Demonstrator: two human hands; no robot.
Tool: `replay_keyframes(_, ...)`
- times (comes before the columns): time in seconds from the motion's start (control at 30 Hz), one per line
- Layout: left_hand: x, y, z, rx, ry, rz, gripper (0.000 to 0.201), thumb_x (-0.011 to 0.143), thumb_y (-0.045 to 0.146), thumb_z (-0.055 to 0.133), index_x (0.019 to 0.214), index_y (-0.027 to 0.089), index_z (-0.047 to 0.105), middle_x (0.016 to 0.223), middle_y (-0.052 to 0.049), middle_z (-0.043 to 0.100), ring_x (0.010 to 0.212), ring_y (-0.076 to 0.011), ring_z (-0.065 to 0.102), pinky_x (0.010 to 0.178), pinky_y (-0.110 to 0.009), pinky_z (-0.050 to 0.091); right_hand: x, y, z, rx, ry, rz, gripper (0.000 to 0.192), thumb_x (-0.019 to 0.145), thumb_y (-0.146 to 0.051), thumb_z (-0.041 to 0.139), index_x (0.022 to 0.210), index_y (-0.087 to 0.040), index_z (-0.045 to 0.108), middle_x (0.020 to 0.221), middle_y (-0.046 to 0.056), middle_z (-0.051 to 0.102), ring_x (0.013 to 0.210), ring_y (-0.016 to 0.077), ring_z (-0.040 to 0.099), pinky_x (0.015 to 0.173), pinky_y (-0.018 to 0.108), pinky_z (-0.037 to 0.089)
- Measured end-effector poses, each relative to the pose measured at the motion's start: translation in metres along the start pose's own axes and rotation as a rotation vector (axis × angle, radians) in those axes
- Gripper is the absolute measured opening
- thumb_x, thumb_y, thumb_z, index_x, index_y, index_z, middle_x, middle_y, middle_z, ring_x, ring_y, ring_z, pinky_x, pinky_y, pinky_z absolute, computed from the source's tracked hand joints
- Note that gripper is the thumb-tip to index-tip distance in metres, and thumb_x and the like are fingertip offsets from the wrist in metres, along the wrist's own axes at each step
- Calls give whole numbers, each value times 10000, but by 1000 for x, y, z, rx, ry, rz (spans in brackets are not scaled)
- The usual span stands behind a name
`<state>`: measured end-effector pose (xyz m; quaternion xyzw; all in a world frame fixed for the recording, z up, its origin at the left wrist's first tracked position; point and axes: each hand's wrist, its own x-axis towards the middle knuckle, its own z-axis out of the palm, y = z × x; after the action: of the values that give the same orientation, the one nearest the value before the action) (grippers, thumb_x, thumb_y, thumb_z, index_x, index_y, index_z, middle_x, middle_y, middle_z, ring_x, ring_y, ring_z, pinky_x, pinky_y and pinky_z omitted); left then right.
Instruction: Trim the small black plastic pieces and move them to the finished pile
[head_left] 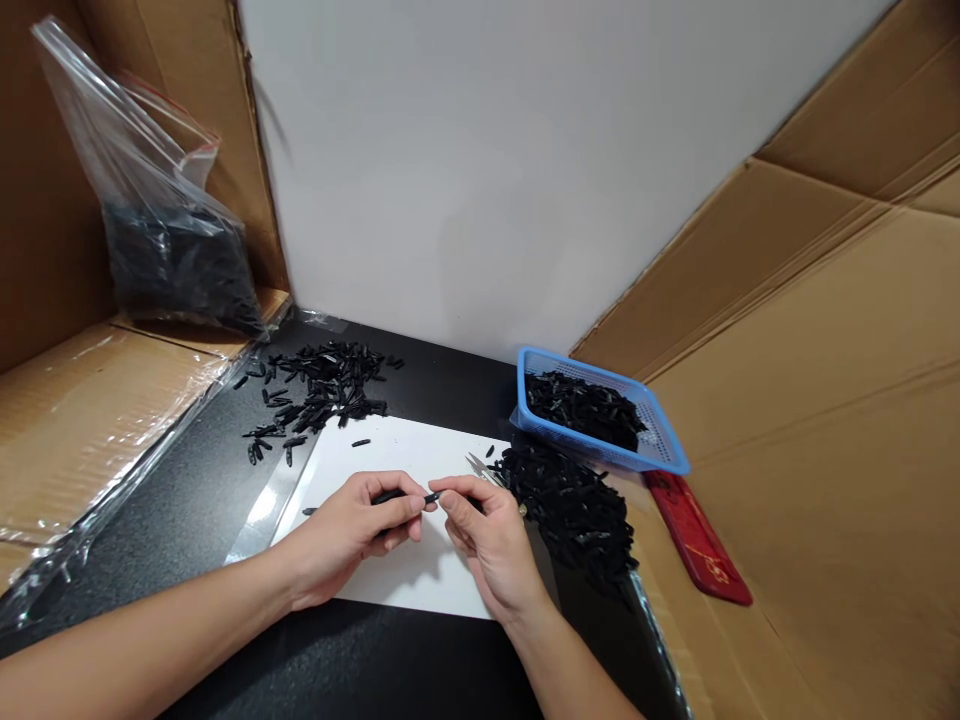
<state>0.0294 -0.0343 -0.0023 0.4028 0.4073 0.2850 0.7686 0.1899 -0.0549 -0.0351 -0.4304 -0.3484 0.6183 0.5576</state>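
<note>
Both your hands meet over the white sheet (420, 450) in the middle of the dark surface (225, 470). Your left hand (352, 535) has its grip clenched around a small black plastic piece (401, 496), pinched between thumb and fingers so it lies roughly level, its tip poking out toward the right. Your right hand (484, 535) touches that tip with thumb and forefinger, and it also seems to be grasping a pair of small metal snips (480, 468), whose pointed blades stick out just past the knuckles, though the handle part is hidden under your fingers so I can't tell how it sits.

Just beside your right hand there's a heap of black pieces (574, 505) lying on the surface, and behind it a blue mesh basket (660, 440) with more of them inside. A red flat case (697, 545) lies right of the basket on the cardboard. On the far left of the surface there's a looser scatter of black pieces (319, 390), and a clear zip bag (172, 230) half full of them stands against the cardboard wall.
</note>
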Motion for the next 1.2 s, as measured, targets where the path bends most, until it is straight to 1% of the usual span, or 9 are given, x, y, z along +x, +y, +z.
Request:
replay_keyframes(0.23, 0, 1, 1, -15, -20, 19, 224, 757, 350, 703, 684, 162, 606, 601, 20, 590, 471, -60, 301, 479, -239, 140, 1, 2, -1, 18, -19, 13, 255, 669, -379, 796, 781, -153, 762, 481, -67, 416, 415, 42, 184, 414, 235, 110)
replay_keyframes(0.47, 2, -2, 1, 60, 45, 76, 248, 753, 364, 700, 651, 167, 589, 536, 36, 548, 458, -69, 286, 475, -246, 135, 1, 2, 3, 42, -24, 33, 255, 656, -375, 807, 769, -152, 756, 478, -70, 411, 406, 34, 192, 407, 228, 108)
replay_keyframes(0.63, 0, 1, 3, 18, -3, 27, 279, 787, 410, 670, 686, 154, 624, 597, 19, 575, 473, -64, 272, 478, -248, 131, 2, -1, 1, 113, -9, 51, 283, 642, -376, 819, 792, -147, 749, 547, -20, 556, 394, 27, 196, 399, 229, 99)
replay_keyframes(0.73, -1, 2, 3, -13, -16, 9, 212, 805, 364, 642, 809, 153, 664, 628, 11, 591, 481, -66, 283, 475, -249, 113, 2, -2, -1, 132, 2, 51, 288, 638, -373, 828, 800, -147, 752, 584, 1, 598, 395, 20, 206, 399, 226, 99)
replay_keyframes(0.83, -2, 2, 3, -35, -16, 3, 184, 803, 280, 607, 918, 154, 675, 641, 5, 604, 491, -71, 305, 477, -244, 120, 1, -2, -2, 139, 1, 48, 279, 638, -368, 833, 793, -149, 754, 563, -11, 576, 394, 17, 205, 398, 222, 96)
replay_keyframes(0.9, -2, 1, 2, -42, -20, 3, 172, 787, 228, 593, 913, 148, 679, 645, 6, 604, 498, -71, 316, 480, -238, 138, 1, -2, -1, 145, -8, 46, 271, 642, -363, 832, 792, -151, 753, 546, -23, 553, 392, 14, 202, 395, 218, 97)
replay_keyframes(1.0, -2, 1, 1, -64, -25, 4, 173, 760, 184, 604, 908, 150, 688, 673, 11, 602, 538, -74, 362, 506, -218, 208, 1, -3, -2, 154, -24, 44, 265, 650, -355, 829, 799, -151, 750, 480, -68, 446, 389, 14, 193, 391, 207, 100)
replay_keyframes(1.1, -2, 1, 0, -75, -2, -10, 242, 755, 197, 659, 994, 177, 693, 729, 15, 614, 597, -83, 410, 578, -211, 298, 2, -6, -3, 154, -16, 29, 261, 673, -340, 817, 825, -144, 736, 468, -94, 363, 398, 18, 187, 385, 192, 108)
replay_keyframes(1.2, 0, 0, -1, -61, 8, -20, 349, 754, 252, 715, 1095, 205, 662, 801, 3, 652, 653, -98, 450, 656, -225, 354, 2, -11, -5, 185, 6, 0, 217, 729, -333, 774, 823, -154, 696, 479, -98, 349, 408, 25, 180, 378, 174, 122)
